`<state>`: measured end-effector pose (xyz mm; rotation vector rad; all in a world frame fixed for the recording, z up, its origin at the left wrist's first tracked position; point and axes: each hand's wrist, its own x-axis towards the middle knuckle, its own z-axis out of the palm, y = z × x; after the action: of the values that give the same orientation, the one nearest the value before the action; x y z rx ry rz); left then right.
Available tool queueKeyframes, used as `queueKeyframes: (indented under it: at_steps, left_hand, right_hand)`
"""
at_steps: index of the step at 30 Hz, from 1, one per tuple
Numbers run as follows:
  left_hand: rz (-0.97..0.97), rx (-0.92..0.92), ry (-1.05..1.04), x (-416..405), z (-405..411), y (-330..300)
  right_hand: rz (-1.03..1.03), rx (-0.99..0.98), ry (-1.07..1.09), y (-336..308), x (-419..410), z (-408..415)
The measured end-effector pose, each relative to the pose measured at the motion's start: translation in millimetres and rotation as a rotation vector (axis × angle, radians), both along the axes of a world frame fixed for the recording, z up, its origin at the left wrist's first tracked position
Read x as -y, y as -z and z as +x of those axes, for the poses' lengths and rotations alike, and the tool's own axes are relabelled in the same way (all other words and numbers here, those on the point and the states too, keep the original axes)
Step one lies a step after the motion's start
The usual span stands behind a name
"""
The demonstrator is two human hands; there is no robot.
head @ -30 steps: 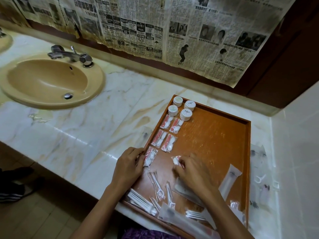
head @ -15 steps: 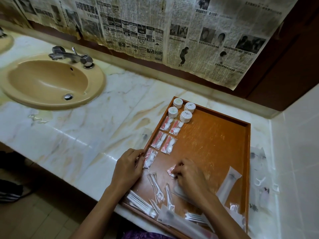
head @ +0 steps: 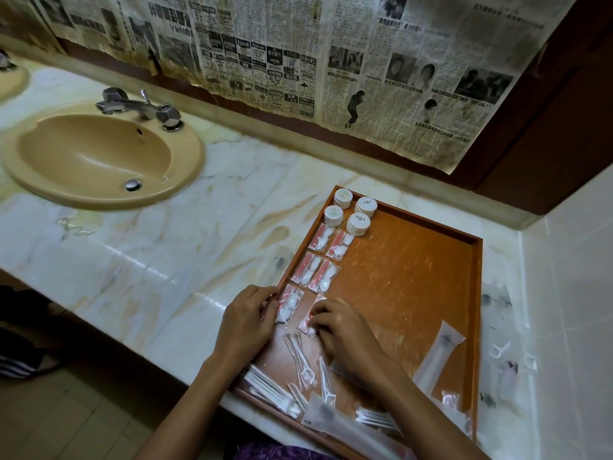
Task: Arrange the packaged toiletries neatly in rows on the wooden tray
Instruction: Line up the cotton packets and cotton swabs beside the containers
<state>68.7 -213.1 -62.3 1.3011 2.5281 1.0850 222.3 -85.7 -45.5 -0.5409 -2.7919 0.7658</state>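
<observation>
Right hand (head: 345, 330) pinches a red packet (head: 310, 322) into the third row; left hand (head: 247, 322) steadies its neighbour packet (head: 288, 305), fingers curled. Next: square edges.

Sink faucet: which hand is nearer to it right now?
Left. The left hand rests at the tray's left edge, on the side toward the sink faucet. The right hand is farther right, over the tray, pinching a red-and-white packet.

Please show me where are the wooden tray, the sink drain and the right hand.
wooden tray (head: 414, 277): head view, bare floor.
sink drain (head: 133, 184): head view, metal plug.
right hand (head: 345, 330): head view, back of hand.
</observation>
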Motion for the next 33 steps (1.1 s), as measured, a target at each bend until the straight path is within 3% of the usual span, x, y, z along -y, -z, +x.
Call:
queueKeyframes:
  at_steps: [25,33]
  left_hand:
    - [-0.003,-0.023,0.013,0.3,-1.4,-0.1]
    - [0.053,-0.177,0.046,2.1,1.0,-2.5]
  right_hand:
    - [-0.059,-0.119,-0.016,1.2,1.8,-3.1]
    - [-0.085,-0.145,0.162,1.4,1.8,14.1]
